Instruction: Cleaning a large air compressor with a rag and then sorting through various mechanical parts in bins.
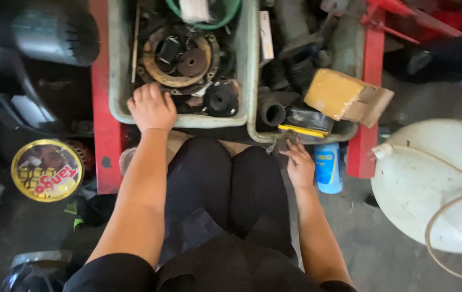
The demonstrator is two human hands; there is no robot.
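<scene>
Grey-green plastic, scuffed and grimy, makes up the tub [116, 81] that my left hand [151, 108] rests on: the palm lies over its near rim at about 11 o'clock from my knees, fingers curled loosely down over the edge into the tub, gripping nothing that I can see. That tub is a rounded rectangle whose long axis runs away from me, toward 12 o'clock. Inside it, just beyond my fingertips, sits a rusty round metal disc [179, 57] lying flat, with black rubber parts on and beside it, and a green hose loop [225, 16] at the far end.

My right hand [300, 165] is at about 1 o'clock, fingers half bent and pinching a small grey scrap [282, 141] at the near lip of a second tub [252, 81]; what the scrap is I cannot tell. This tub stands beside the first, touching it, its long axis also pointing to 12 o'clock, and is heaped with black rubber boots and a yellow-brown box [344, 97] tilted over its right corner. A blue spray can [328, 167] stands just right of my right hand. Both tubs rest on a red frame [101, 135].
</scene>
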